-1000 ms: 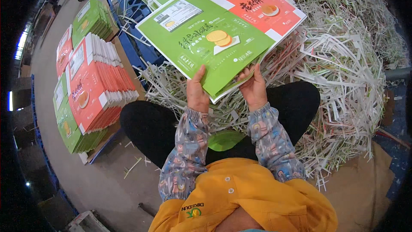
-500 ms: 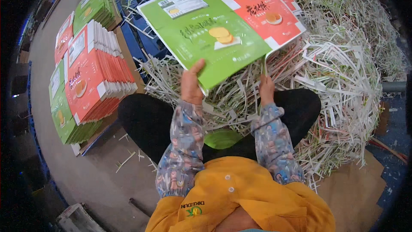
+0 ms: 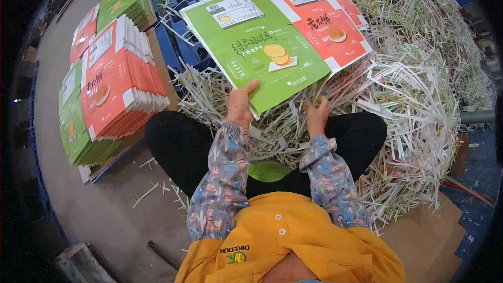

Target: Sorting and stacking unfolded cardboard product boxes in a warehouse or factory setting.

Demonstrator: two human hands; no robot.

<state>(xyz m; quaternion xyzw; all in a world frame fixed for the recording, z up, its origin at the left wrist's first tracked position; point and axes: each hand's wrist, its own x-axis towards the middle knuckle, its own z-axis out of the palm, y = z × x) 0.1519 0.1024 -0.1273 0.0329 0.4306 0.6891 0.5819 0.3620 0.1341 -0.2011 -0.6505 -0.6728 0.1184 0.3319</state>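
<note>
A printed cardboard sheet (image 3: 293,81), with green and red panels and pictures of round yellow biscuits, lies tilted in front of me on more sheets like it. At its near left corner, my left hand (image 3: 240,106) grips it with the thumb on top and the fingers hidden underneath. My right hand (image 3: 317,118) is just below the sheet's near edge, above the shredded strips. Its fingers are curled together; what they pinch, if anything, is too small to make out.
Stacked green and red printed cardboard (image 3: 107,86) stands on the left. A heap of shredded paper strips (image 3: 414,110) spreads beneath the sheets and to the right. A blue pallet (image 3: 175,36) shows behind; brown cardboard (image 3: 427,230) lies at lower right.
My right hand has shifted slightly left and its fingers have curled near the sheet's near edge. The sheet lies a little flatter, with my left hand still on its corner.
</note>
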